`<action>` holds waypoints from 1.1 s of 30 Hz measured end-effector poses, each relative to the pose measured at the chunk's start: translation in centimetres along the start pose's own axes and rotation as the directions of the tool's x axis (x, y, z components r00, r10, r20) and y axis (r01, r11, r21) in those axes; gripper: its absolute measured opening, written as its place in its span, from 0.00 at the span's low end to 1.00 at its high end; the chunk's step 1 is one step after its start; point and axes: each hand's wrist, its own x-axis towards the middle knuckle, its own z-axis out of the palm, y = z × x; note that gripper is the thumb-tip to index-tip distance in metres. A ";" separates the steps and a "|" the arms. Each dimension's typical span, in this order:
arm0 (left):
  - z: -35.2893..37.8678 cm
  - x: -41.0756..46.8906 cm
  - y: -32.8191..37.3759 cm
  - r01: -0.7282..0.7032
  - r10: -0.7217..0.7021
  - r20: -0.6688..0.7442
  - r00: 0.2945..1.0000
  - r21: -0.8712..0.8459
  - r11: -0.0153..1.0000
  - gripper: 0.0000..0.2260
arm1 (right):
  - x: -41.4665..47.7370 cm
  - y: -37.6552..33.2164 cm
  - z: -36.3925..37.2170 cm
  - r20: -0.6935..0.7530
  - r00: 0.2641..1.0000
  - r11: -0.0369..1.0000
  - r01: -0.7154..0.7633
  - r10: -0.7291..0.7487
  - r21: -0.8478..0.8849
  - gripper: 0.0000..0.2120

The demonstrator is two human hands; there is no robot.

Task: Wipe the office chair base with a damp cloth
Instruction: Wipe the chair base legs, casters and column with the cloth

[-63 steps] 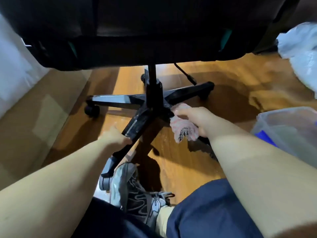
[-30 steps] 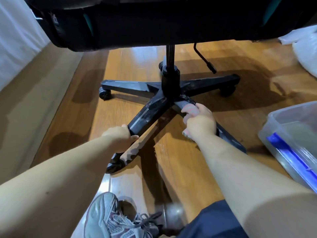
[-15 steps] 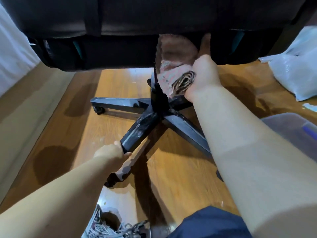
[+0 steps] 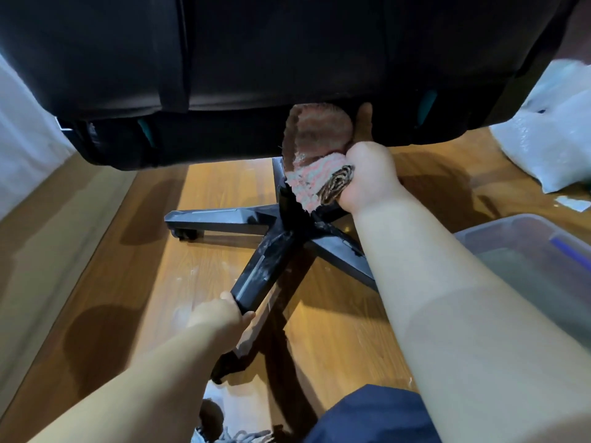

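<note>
- Head view: right hand [image 4: 367, 179] raised beside the column [image 4: 287, 203], just under the seat [image 4: 256, 59].
- Fingers curled shut round a bunched cloth [image 4: 316, 164]; upper fold of cloth pressed up against the seat's underside, lower fold hanging against the column.
- Left hand [image 4: 220, 318] wrapped closed round the near leg [image 4: 256, 276], likely steadying the base [image 4: 224, 219].
- Base on the wooden floor [image 4: 335, 330], legs spread like a star, castor [image 4: 185, 233] under the far-left leg.
- Pale smears on the near leg and hub: probably wiping left to do.
- Cloth soft, limp, likely wet and light; best kept wadded in the palm so a flat fold meets the plastic.
- Base stiff, smooth, probably slick when damp, prone to rolling on castors; best held mid-leg, as now.
- Tub [image 4: 527, 251] at right, near the forearm.
</note>
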 end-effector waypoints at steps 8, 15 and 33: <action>1.0 -2.0 1.0 0.076 -0.072 0.044 0.996 -0.097 0.992 0.19 | 1.9 -0.1 1.1 -0.038 0.986 0.985 -0.166 0.165 -0.050 0.38; 1.7 -1.9 0.9 0.102 -0.092 0.064 0.994 -0.174 0.979 0.25 | 3.0 1.8 4.8 0.075 0.985 0.987 -0.156 0.153 0.036 0.31; 2.5 0.2 -4.1 0.160 -0.175 -0.098 0.980 -0.146 0.976 0.28 | 2.3 7.6 12.6 0.222 0.971 0.981 -0.126 0.090 0.150 0.26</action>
